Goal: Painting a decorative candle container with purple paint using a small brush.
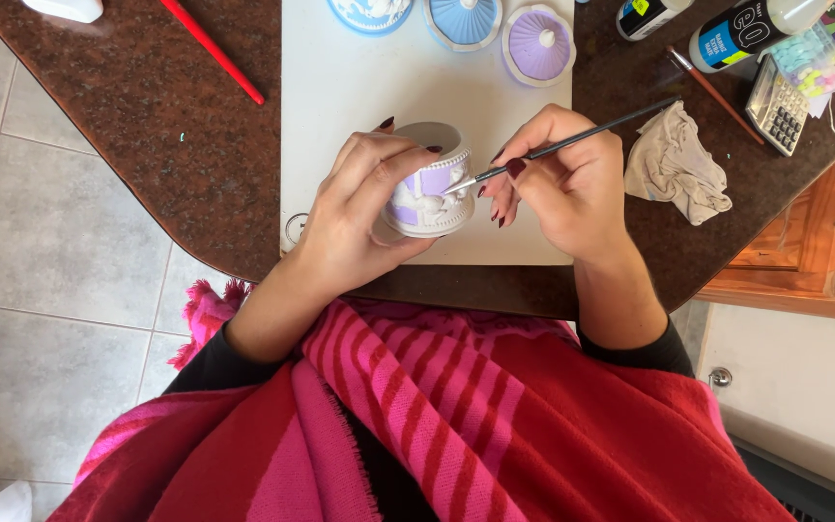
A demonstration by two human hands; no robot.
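Brushes (572, 143) — two; lids (537, 43) — three.

Left hand (364, 198) curled in a grip, right hand (562, 184) pinching

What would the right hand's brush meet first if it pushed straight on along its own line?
The brush in the right hand points left; its tip already looks against the small white-and-lilac pot held by the left hand.

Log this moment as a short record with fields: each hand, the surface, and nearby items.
left hand: holds a small white and lilac pot, tilted on its side
right hand: holds a thin paintbrush, tip on the pot's side
surface: white mat on a brown speckled table
nearby: crumpled cloth, lilac lid, blue lid, red pencil, calculator
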